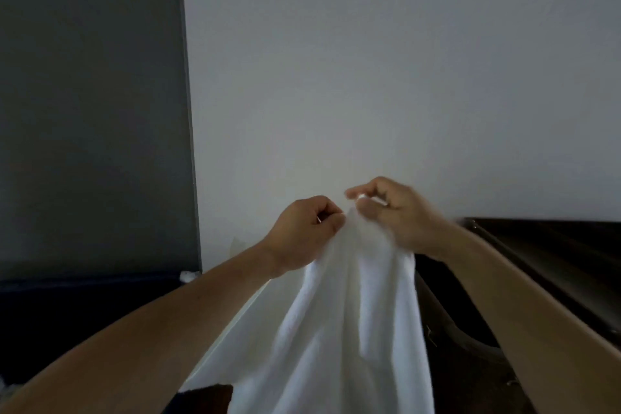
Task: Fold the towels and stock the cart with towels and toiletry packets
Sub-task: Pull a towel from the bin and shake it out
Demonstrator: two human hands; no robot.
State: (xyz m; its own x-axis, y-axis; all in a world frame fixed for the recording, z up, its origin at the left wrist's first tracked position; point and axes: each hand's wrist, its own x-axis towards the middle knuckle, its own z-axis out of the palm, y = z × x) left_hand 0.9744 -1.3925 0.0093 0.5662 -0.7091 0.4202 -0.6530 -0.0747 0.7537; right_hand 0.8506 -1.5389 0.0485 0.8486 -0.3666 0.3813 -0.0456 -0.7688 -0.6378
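A white towel (339,323) hangs down in front of me from both raised hands, falling in long folds to the bottom edge of the view. My left hand (304,232) pinches its top edge with curled fingers. My right hand (391,212), slightly blurred, pinches the same top edge right beside the left, thumb and fingers closed on the cloth. No cart and no toiletry packets are in view.
A white wall (386,77) fills the view ahead, with a dark grey panel (90,111) at the left. A dark wooden piece of furniture (554,252) stands at the right. A dark blue surface (84,306) lies low on the left.
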